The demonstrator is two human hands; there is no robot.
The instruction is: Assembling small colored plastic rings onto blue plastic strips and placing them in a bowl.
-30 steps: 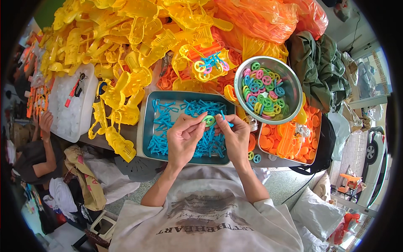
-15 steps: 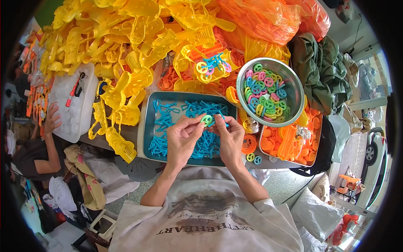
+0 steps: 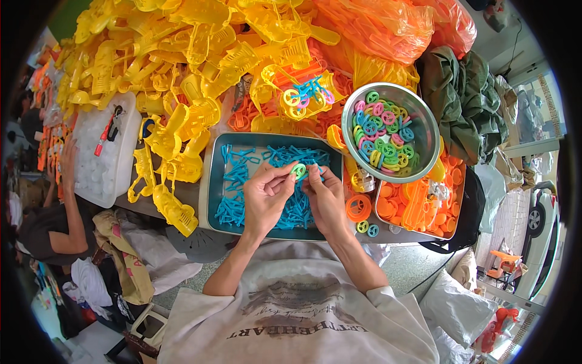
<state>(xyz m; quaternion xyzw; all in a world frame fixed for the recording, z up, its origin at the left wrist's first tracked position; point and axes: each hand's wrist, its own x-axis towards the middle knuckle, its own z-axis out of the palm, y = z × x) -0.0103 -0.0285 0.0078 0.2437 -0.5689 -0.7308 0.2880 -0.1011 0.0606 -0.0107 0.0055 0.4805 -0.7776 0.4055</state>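
Note:
Between the fingertips of my left hand (image 3: 265, 197) is a small green spoked plastic wheel (image 3: 298, 170). My right hand (image 3: 328, 200) pinches a blue plastic piece beside it, mostly covered by the fingers. Both hands meet over a dark rectangular tray (image 3: 213, 182) holding many thin blue plastic parts (image 3: 233, 209). To the right, a metal bowl (image 3: 431, 124) contains small wheels in pink, green, yellow and blue. Two loose wheels, one yellow-green (image 3: 362, 227) and one blue (image 3: 373, 230), lie at the table edge right of the tray.
Yellow plastic parts (image 3: 200, 36) are heaped at the back left. A white tub (image 3: 124, 164) stands left, with another person's arm (image 3: 73, 221) beyond it. Orange parts fill a tray (image 3: 445, 233) below the bowl. Orange bags (image 3: 382, 27) and dark green cloth (image 3: 464, 103) lie back right.
The wheel has turned a little in my left fingers, and my right hand has shifted slightly left against it. At the far left the other person's arm has moved up and back.

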